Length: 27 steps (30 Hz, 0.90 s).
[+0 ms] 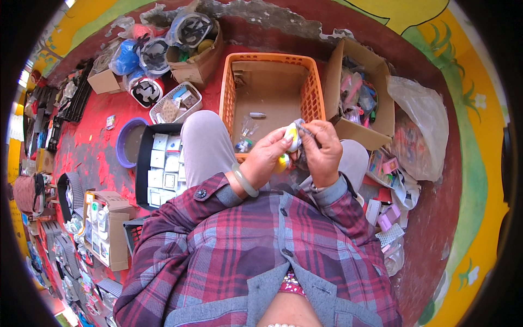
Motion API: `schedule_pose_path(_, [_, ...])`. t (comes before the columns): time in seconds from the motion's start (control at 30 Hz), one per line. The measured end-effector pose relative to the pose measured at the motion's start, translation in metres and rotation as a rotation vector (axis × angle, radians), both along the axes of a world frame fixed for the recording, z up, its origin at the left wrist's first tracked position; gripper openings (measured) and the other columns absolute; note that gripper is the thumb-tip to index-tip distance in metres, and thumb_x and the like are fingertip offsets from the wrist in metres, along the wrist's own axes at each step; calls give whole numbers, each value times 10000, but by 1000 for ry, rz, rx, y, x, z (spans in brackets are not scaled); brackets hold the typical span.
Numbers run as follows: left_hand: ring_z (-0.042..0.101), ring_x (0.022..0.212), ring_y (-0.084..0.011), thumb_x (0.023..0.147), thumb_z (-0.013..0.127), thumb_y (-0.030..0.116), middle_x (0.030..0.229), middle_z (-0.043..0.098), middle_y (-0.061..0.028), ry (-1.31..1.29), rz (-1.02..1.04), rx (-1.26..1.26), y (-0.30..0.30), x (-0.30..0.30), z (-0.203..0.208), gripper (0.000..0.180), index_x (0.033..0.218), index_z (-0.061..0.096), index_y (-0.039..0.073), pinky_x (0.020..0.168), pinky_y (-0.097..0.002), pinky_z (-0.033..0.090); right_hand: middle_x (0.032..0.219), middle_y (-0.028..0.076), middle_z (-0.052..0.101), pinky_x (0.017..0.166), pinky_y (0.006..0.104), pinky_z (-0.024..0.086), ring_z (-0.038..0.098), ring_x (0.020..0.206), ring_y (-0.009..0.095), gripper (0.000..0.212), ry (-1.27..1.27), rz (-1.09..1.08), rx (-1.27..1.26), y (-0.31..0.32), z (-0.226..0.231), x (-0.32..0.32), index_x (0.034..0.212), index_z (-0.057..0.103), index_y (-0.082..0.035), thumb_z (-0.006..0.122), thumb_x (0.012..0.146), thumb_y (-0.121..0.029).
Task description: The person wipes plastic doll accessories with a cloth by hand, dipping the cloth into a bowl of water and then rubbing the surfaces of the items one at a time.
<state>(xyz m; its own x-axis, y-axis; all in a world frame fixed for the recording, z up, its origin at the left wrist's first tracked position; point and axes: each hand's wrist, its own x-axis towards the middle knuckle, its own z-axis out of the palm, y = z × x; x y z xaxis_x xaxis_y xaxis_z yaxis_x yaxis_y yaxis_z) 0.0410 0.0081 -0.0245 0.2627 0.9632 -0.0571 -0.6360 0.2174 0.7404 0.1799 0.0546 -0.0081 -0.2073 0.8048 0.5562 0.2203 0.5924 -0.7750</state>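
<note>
Between my two hands, above my lap, is a small rounded yellow-and-white thing (295, 136) whose kind I cannot make out. My left hand (261, 161) is closed on it, thumb on top. A second yellow-and-white part (282, 163) shows below the left fingers. My right hand (323, 150) pinches a grey, cord-like or cloth-like piece (303, 126) at the thing's upper right side. Just beyond my hands stands an orange plastic crate (224, 98). A small white cylinder (257, 115) and clear plastic packets (248, 131) lie on its cardboard-lined bottom.
At my left, a black tray (143, 188) holds small white boxes, beside a purple basin (124, 143). A white basket (190, 111) stands farther off. An open carton (357, 128) of mixed goods is at the right, near a plastic bag (419, 114). Packages (388, 217) lie below it.
</note>
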Motion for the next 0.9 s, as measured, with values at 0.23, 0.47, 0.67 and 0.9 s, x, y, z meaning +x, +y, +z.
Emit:
schedule_pose_path(0.23, [516,708,-70,942,448,268,862,529,4,-21,172,-126,-3,8,15,302,1160,471,60,577,-203,442,871,94,561,661,261,454,564,767,198,185,-10,85,58,-15,3,1,892,639,-5,656,719,59])
schedule_pose_path(0.47, [529,741,-81,942,446,273,902,538,-4,-77,195,-152,-2,7,14,330,1176,467,42,631,-206,452,877,94,564,668,280,461,563,769,209,173,-59,191,131,-18,2,3,888,643,-8,647,724,48])
schedule_pose_path(0.67, [543,822,-106,951,424,252,972,561,-33,-154,-24,-3,-2,0,3,333,1201,460,35,687,-227,459,886,99,556,644,272,462,561,756,190,145,50,104,-32,-5,6,6,889,630,5,616,756,60])
schedule_pose_path(0.9, [536,802,-105,952,412,206,952,562,-37,-186,-97,35,1,-4,3,342,1236,452,20,702,-234,450,882,105,548,633,278,467,565,750,200,137,39,51,-13,2,5,8,896,631,7,616,768,51])
